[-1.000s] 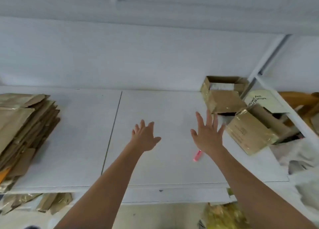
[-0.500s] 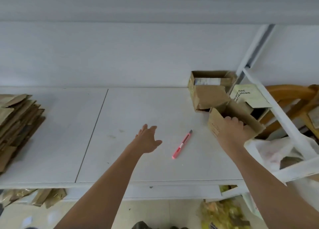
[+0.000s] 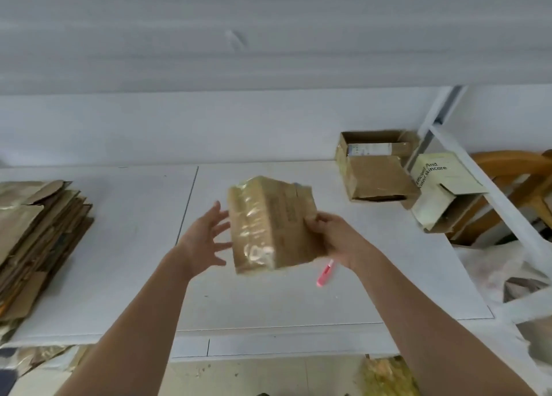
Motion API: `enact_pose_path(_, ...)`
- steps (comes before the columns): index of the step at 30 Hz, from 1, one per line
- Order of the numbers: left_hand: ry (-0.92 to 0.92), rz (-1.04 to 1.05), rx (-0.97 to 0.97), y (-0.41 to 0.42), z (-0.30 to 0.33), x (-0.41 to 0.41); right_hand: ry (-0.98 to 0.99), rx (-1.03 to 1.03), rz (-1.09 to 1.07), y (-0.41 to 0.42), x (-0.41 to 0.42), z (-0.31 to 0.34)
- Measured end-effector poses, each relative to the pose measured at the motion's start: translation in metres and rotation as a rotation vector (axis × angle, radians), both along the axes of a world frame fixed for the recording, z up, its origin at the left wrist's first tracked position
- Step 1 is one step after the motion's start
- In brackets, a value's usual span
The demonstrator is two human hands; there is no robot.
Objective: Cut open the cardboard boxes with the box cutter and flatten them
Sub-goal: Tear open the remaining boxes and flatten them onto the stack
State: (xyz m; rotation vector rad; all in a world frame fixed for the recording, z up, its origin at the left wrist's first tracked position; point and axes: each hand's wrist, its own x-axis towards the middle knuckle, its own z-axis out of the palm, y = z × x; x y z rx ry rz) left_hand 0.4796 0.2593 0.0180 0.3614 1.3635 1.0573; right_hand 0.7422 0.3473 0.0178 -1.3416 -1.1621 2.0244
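Note:
My right hand (image 3: 336,235) grips the right edge of a small taped cardboard box (image 3: 268,225) and holds it tilted in the air over the white table (image 3: 134,246). Shiny clear tape covers the box's left face. My left hand (image 3: 206,240) hovers just left of the box with fingers spread, not clearly touching it. The pink box cutter (image 3: 325,273) lies on the table below my right wrist, partly hidden by it. An opened brown box (image 3: 376,168) sits at the back right, with a pale green printed box (image 3: 442,192) beside it.
A stack of flattened cardboard (image 3: 38,240) covers the table's left end. More cardboard scraps (image 3: 38,359) lie on the floor below. A white shelf frame (image 3: 478,186) and a wooden chair (image 3: 522,168) stand at the right, with plastic bags (image 3: 501,270) beneath.
My right hand lifted the small taped box from the pile at the right and carried it to the table's middle. My left hand rose toward the box's left side.

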Motion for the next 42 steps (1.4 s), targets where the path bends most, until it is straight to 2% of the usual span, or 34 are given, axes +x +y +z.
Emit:
enact_pose_path(2,-0.007,-0.143,-0.023,-0.011,-0.006,0.003,-0.124,-0.171,-0.035,-0.011,-0.016,-0.032)
enact_pose_path(4,0.057,-0.212,-0.008,-0.017,-0.007,0.011,-0.264,-0.188,-0.047,-0.026,-0.032,-0.059)
enact_pose_path(5,0.130,-0.233,0.005,-0.019,-0.007,0.014,-0.283,-0.179,-0.064,-0.033,-0.040,-0.067)
enact_pose_path(8,0.298,-0.221,0.025,-0.020,-0.008,0.018,-0.166,-0.214,-0.219,-0.039,-0.058,-0.082)
enact_pose_path(10,0.365,-0.165,0.007,-0.018,-0.009,0.017,-0.314,-0.040,-0.174,-0.034,-0.065,-0.089)
enact_pose_path(12,0.391,-0.133,-0.019,-0.016,-0.010,0.018,-0.481,0.162,-0.030,-0.032,-0.069,-0.094)
enact_pose_path(14,0.458,-0.181,-0.021,-0.015,-0.013,0.021,-0.621,0.309,0.118,-0.029,-0.063,-0.096)
enact_pose_path(17,0.498,-0.219,-0.016,-0.015,-0.023,0.025,-0.944,0.596,0.225,-0.020,-0.039,-0.099)
enact_pose_path(19,0.469,-0.200,-0.014,-0.014,-0.026,0.025,-1.149,0.660,0.267,-0.015,-0.015,-0.103)
enact_pose_path(21,0.454,-0.215,0.016,-0.012,-0.024,0.025,-1.275,0.627,0.388,-0.012,0.007,-0.104)
enact_pose_path(23,0.466,-0.231,0.039,-0.009,-0.022,0.027,-1.263,0.632,0.466,-0.008,0.023,-0.106)
enact_pose_path(26,0.498,-0.221,-0.004,-0.004,-0.019,0.032,-1.019,0.744,0.377,-0.002,0.035,-0.108)
enact_pose_path(27,0.502,-0.215,-0.025,-0.003,-0.016,0.034,-1.011,0.805,0.355,-0.001,0.040,-0.108)
enact_pose_path(32,0.530,-0.249,-0.099,-0.001,-0.007,0.051,-1.313,1.035,0.570,0.001,0.063,-0.103)
enact_pose_path(35,0.507,-0.270,-0.140,-0.011,-0.018,0.078,-1.397,1.119,0.633,0.006,0.068,-0.097)
enact_pose_path(37,0.537,-0.191,-0.133,-0.013,-0.024,0.092,-1.415,1.080,0.592,0.014,0.072,-0.093)
enact_pose_path(40,0.554,-0.081,-0.129,-0.013,-0.028,0.100,-1.408,1.096,0.423,0.025,0.082,-0.083)
enact_pose_path(42,0.515,-0.014,-0.138,-0.015,-0.028,0.105,-1.315,1.145,0.268,0.029,0.085,-0.075)
